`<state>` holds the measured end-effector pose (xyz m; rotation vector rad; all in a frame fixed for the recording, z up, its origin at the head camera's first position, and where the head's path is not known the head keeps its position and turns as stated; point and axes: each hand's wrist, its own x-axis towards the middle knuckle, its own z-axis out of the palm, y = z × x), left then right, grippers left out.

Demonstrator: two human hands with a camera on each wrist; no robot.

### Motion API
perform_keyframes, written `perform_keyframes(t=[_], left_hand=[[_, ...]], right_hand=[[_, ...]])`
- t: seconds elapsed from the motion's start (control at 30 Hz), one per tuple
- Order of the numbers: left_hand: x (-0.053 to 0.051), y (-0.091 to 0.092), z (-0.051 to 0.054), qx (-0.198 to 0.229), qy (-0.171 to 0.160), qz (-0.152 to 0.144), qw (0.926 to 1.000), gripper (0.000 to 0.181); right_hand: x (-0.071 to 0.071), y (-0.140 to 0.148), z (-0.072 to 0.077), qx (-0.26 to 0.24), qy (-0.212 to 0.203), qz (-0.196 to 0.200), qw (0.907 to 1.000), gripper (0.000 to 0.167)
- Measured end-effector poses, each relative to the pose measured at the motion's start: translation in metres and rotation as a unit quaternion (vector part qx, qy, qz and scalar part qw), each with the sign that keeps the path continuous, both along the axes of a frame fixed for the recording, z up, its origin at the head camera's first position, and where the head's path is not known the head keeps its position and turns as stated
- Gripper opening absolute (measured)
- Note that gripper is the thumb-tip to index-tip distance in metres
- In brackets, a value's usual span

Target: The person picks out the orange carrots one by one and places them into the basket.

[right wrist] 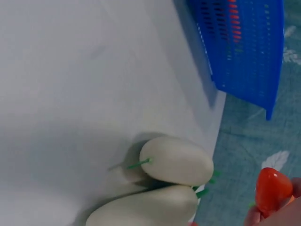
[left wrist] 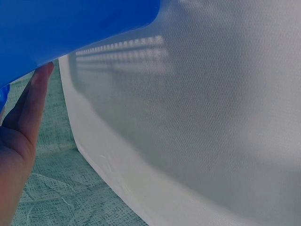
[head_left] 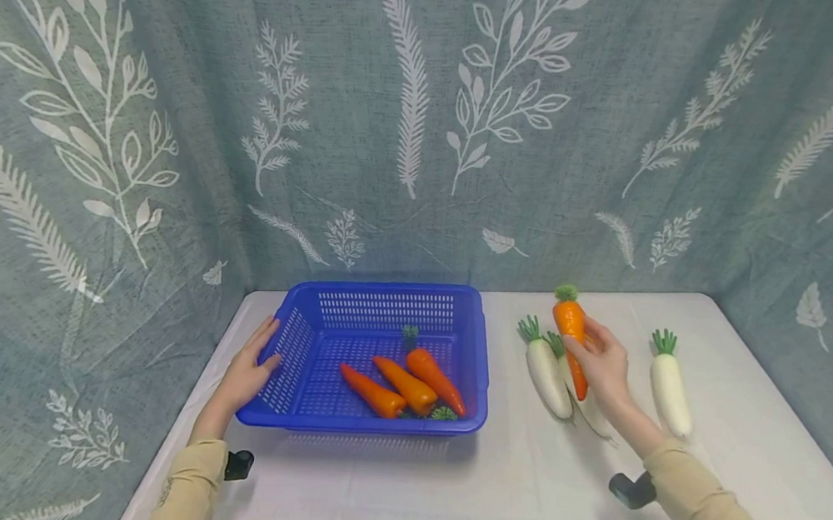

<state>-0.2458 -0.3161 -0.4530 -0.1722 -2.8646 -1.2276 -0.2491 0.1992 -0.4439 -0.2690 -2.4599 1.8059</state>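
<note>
An orange carrot [head_left: 570,318] with a short green top is pinched between the thumb and fingers of my right hand [head_left: 605,366], its tip pointing down. In the right wrist view the red-orange end of that carrot [right wrist: 273,188] shows at the lower right. Beneath the hand lie two white radishes, one in plain sight [head_left: 548,377] and the other partly hidden by the carrot. My left hand [head_left: 243,373] rests against the left side of a blue plastic basket [head_left: 478,358], fingers fairly straight. Inside the basket are three carrots [head_left: 405,383], grouped toward its front right.
Farther right, a third white radish [head_left: 670,393] with green stems lies on the white-covered table [head_left: 438,505]. A grey-green curtain [head_left: 425,169] with white leaf patterns hangs behind and at both sides. The basket's raised walls stand between its carrots and the radishes.
</note>
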Motion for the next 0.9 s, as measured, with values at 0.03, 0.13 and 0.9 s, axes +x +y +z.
perform_keyframes(t=[0.03,0.13,0.9], left_hand=[[0.000,0.000,0.000,-0.001,-0.001,0.000,1.0000,0.059],[0.000,-0.001,0.000,-0.001,-0.001,0.000,1.0000,0.059],[0.004,0.001,0.005,0.000,-0.007,0.000,1.0000,0.058]], right_hand=[[0.000,-0.002,0.000,-0.002,0.001,0.003,1.0000,0.063],[0.000,-0.008,0.001,-0.012,0.007,0.008,0.9999,0.062],[0.002,-0.060,0.007,-0.075,0.025,0.039,0.9961,0.058]])
